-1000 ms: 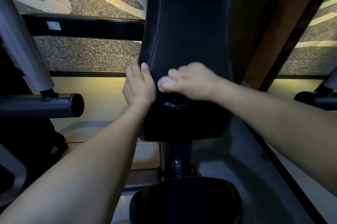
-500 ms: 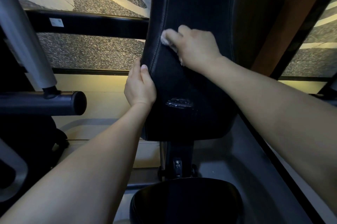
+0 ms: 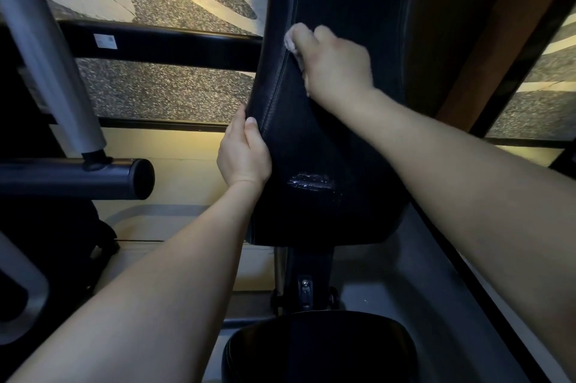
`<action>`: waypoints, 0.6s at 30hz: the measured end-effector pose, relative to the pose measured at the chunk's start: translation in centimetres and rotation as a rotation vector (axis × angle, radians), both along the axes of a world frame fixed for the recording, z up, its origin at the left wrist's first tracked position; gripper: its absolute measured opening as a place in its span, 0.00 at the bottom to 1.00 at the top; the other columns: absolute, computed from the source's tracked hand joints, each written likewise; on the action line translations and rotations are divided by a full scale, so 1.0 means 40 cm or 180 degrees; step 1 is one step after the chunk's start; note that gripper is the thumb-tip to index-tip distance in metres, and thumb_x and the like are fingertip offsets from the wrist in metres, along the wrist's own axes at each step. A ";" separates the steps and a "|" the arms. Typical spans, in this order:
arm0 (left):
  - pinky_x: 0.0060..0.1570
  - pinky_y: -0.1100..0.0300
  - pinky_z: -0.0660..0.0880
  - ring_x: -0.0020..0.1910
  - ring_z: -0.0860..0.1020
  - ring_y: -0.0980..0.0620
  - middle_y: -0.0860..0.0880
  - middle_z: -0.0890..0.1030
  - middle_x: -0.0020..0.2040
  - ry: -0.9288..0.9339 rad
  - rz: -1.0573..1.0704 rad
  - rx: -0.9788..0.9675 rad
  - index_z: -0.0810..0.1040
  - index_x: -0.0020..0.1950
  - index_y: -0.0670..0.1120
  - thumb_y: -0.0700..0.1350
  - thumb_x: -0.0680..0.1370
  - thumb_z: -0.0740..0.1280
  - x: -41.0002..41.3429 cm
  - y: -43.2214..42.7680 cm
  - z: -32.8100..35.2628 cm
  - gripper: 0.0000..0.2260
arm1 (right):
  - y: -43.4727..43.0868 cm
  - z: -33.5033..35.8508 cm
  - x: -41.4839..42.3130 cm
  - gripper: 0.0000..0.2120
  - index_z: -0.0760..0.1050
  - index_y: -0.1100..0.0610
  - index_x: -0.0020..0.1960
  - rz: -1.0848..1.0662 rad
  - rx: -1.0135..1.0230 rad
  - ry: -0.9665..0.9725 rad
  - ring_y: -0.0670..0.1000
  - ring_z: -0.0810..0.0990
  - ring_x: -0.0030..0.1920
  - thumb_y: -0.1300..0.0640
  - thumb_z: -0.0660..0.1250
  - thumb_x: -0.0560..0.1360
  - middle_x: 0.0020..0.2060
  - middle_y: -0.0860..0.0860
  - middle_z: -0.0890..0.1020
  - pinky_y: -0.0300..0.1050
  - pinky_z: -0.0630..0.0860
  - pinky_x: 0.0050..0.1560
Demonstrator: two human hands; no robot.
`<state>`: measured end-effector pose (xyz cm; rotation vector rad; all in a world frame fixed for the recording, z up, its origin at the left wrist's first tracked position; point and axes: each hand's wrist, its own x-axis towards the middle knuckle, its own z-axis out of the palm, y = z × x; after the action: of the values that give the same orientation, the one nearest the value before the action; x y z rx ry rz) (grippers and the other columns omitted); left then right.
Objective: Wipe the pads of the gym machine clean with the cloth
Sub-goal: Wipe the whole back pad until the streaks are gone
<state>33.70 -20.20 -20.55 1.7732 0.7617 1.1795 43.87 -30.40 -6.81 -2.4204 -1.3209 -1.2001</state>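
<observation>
Right hand [image 3: 335,63] clenches white cloth [image 3: 291,39] against black back pad [image 3: 343,120], upper centre of frame; left hand [image 3: 243,155] grasps the pad's left edge, mid-frame

- You have no text, brand, number or sign here that can be read.
- The one label you can see is a small white sticker [image 3: 106,41] on the black bar [image 3: 187,47] at your upper left. Its print is too small and blurred to make out.
</observation>
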 end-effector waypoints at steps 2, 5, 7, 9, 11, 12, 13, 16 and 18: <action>0.64 0.58 0.68 0.69 0.73 0.48 0.50 0.76 0.71 -0.0090 -0.0013 -0.0046 0.73 0.74 0.50 0.53 0.79 0.53 0.000 0.000 0.000 0.25 | 0.006 -0.071 -0.035 0.12 0.71 0.49 0.59 0.0168 -0.0138 -0.0158 0.60 0.79 0.35 0.59 0.61 0.77 0.45 0.53 0.77 0.45 0.56 0.28; 0.55 0.66 0.68 0.65 0.76 0.50 0.49 0.80 0.67 -0.0412 -0.0068 -0.0255 0.78 0.70 0.49 0.51 0.78 0.54 0.001 0.006 0.000 0.23 | -0.036 -0.190 -0.072 0.16 0.76 0.53 0.60 0.0645 -0.0614 -0.0419 0.59 0.79 0.32 0.56 0.54 0.78 0.41 0.54 0.77 0.44 0.59 0.26; 0.54 0.66 0.70 0.61 0.78 0.51 0.50 0.83 0.62 -0.0676 -0.0125 -0.0467 0.81 0.66 0.48 0.49 0.77 0.55 -0.002 0.011 -0.001 0.23 | -0.077 -0.223 -0.069 0.18 0.77 0.52 0.61 0.0889 -0.0948 -0.0497 0.58 0.78 0.32 0.56 0.53 0.77 0.40 0.53 0.76 0.45 0.63 0.26; 0.57 0.61 0.74 0.57 0.80 0.52 0.51 0.85 0.57 -0.0838 -0.0191 -0.0696 0.83 0.62 0.49 0.50 0.76 0.55 -0.006 0.012 0.003 0.23 | -0.101 -0.203 -0.051 0.15 0.75 0.48 0.59 0.0966 -0.1222 -0.0701 0.57 0.76 0.32 0.56 0.57 0.76 0.38 0.51 0.75 0.45 0.62 0.28; 0.55 0.61 0.75 0.55 0.80 0.53 0.52 0.85 0.55 -0.0868 -0.0240 -0.0810 0.84 0.61 0.49 0.49 0.75 0.54 -0.013 0.006 0.012 0.23 | -0.095 -0.145 -0.029 0.12 0.72 0.45 0.56 0.0736 -0.1042 -0.0665 0.57 0.76 0.35 0.56 0.63 0.74 0.39 0.51 0.74 0.45 0.60 0.29; 0.53 0.62 0.74 0.55 0.79 0.53 0.52 0.85 0.55 -0.0835 -0.0250 -0.0822 0.84 0.61 0.49 0.49 0.75 0.54 -0.017 0.004 0.016 0.23 | -0.083 -0.116 -0.021 0.13 0.70 0.46 0.56 0.0554 -0.0782 -0.0543 0.58 0.77 0.37 0.56 0.65 0.73 0.42 0.52 0.75 0.45 0.61 0.29; 0.52 0.64 0.73 0.55 0.79 0.54 0.53 0.84 0.55 -0.0794 -0.0276 -0.0832 0.84 0.62 0.49 0.48 0.76 0.54 -0.020 0.004 0.020 0.22 | -0.066 -0.093 -0.016 0.15 0.70 0.48 0.58 0.0364 -0.0505 -0.0401 0.59 0.76 0.41 0.56 0.68 0.72 0.45 0.54 0.75 0.47 0.63 0.29; 0.47 0.74 0.70 0.56 0.77 0.56 0.56 0.81 0.54 -0.0669 -0.0458 -0.0933 0.81 0.66 0.49 0.43 0.80 0.55 -0.040 -0.001 0.029 0.20 | -0.010 -0.082 -0.028 0.17 0.72 0.55 0.60 -0.0053 0.0092 -0.0167 0.59 0.72 0.48 0.63 0.69 0.72 0.51 0.55 0.74 0.53 0.73 0.38; 0.49 0.76 0.71 0.57 0.77 0.56 0.56 0.80 0.57 -0.0655 -0.0618 -0.1073 0.79 0.67 0.49 0.42 0.81 0.55 -0.053 0.008 0.022 0.19 | 0.013 -0.103 -0.044 0.15 0.73 0.56 0.60 -0.0071 0.0468 -0.0173 0.57 0.72 0.46 0.66 0.66 0.74 0.50 0.54 0.74 0.51 0.72 0.41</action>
<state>31.57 -19.88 -19.67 1.3899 0.6104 1.0177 42.11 -29.87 -10.95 -2.3216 -1.1774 -1.3276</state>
